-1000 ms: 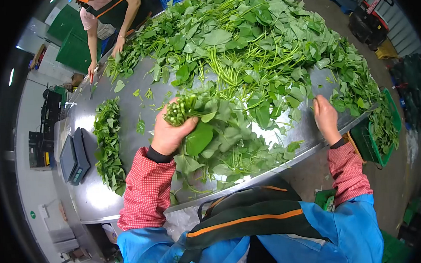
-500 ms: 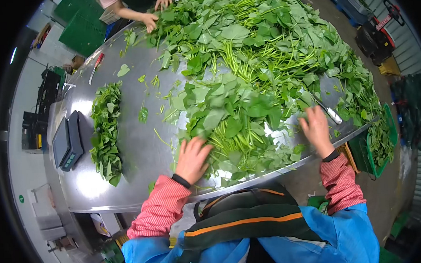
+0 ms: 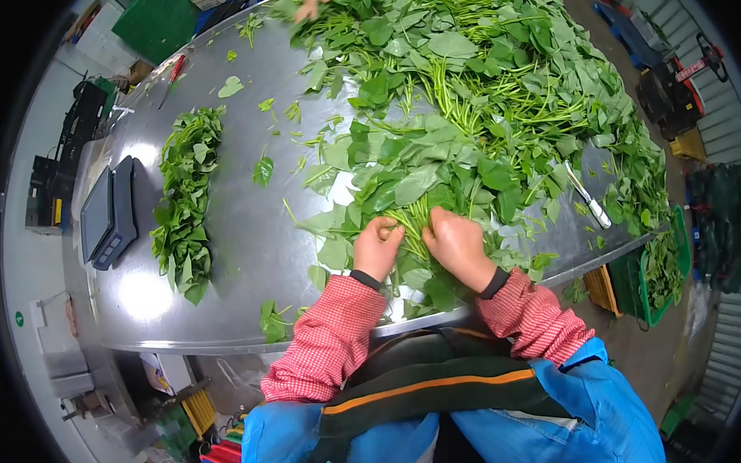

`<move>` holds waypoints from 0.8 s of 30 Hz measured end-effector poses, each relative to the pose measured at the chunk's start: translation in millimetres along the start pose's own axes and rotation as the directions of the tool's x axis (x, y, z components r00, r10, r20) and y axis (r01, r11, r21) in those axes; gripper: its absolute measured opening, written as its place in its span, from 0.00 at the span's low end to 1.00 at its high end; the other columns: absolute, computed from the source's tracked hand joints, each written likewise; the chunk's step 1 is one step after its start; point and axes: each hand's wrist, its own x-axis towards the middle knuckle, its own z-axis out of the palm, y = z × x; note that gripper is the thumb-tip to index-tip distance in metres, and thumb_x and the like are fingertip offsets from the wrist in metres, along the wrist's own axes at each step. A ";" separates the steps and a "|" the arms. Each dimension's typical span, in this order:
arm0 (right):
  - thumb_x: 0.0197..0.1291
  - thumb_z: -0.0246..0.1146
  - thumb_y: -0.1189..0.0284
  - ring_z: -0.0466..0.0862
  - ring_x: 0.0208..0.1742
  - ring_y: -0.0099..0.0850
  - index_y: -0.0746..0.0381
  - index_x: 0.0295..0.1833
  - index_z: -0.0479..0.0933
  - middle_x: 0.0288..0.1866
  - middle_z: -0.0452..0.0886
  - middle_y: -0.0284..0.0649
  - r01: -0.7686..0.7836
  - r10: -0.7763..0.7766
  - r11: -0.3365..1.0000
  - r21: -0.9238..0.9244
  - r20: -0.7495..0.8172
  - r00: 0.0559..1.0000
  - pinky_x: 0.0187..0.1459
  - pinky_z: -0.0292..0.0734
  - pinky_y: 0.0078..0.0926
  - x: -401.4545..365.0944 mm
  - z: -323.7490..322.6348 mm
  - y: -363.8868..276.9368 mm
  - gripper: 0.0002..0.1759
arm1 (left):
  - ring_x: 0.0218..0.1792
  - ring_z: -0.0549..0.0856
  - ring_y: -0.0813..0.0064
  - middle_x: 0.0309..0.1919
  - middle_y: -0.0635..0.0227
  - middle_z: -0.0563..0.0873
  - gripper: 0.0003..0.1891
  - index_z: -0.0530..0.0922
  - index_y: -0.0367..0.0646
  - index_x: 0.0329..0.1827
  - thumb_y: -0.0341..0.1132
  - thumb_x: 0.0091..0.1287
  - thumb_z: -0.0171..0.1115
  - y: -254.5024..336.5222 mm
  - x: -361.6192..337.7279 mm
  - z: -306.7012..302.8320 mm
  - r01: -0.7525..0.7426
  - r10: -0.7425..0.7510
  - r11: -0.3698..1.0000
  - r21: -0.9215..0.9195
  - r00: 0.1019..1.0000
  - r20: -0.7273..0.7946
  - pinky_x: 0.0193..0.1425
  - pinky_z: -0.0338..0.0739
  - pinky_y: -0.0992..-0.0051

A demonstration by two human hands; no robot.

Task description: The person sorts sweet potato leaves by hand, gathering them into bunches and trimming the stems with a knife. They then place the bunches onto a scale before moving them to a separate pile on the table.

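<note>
The leafy bunch lies at twelve o'clock, between your hands on the table. It looks light and springy, its leaves easily bruised, so grasp the stalks. Your left hand pinches stems, thumb against forefinger; your right hand curls, its fingertips hidden, so I can't tell its grip. A knife lies towards three.

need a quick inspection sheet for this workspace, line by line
surface: shiny metal table, leaf scraps scattered on it
job's things: leafy stems between the hands; large greens pile beyond; row of leaves beside the scale
clutter: white-handled knife at right; red-handled tool at far left
grips: left grip and right grip both closed on the stems
cables: nothing seen
surroundings: another person's hand at the pile; green crate of greens at right
</note>
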 end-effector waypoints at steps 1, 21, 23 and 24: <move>0.52 0.64 0.66 0.81 0.24 0.40 0.64 0.30 0.73 0.24 0.79 0.43 -0.057 0.052 0.991 0.123 0.043 0.998 0.25 0.75 0.34 2.0 -6.6 0.0 0.12 | 0.23 0.78 0.85 0.28 0.73 0.82 0.14 0.77 0.36 0.49 0.36 0.65 0.64 5.5 -0.1 -4.0 0.016 -0.011 0.991 -0.130 0.999 0.041 0.24 0.71 0.84; 0.43 0.61 0.79 0.76 0.31 0.40 0.62 0.30 0.66 0.27 0.69 0.42 0.366 -0.479 0.703 0.610 0.025 0.877 0.28 0.69 0.37 -52.2 -53.2 -79.3 0.10 | 0.34 0.80 0.81 0.33 0.70 0.82 0.06 0.76 0.40 0.45 0.30 0.67 0.60 42.1 -64.4 -41.7 0.432 -0.095 0.653 -0.622 0.862 0.498 0.38 0.76 0.80; 0.41 0.60 0.79 0.74 0.27 0.42 0.62 0.29 0.65 0.25 0.68 0.43 0.221 -0.438 0.631 0.744 0.106 0.893 0.26 0.68 0.38 -47.7 -76.5 -80.8 0.10 | 0.34 0.81 0.77 0.33 0.68 0.82 0.07 0.76 0.41 0.46 0.33 0.70 0.57 44.4 -80.7 -50.2 0.351 -0.093 0.619 -0.703 0.921 0.378 0.40 0.77 0.76; 0.41 0.60 0.79 0.74 0.26 0.43 0.62 0.29 0.65 0.24 0.68 0.43 0.190 -0.421 0.612 0.767 0.113 0.900 0.26 0.67 0.38 -48.1 -78.6 -78.4 0.10 | 0.34 0.81 0.76 0.33 0.68 0.82 0.07 0.76 0.41 0.46 0.33 0.70 0.55 40.7 -85.4 -58.9 0.327 -0.079 0.553 -0.766 0.936 0.343 0.41 0.78 0.75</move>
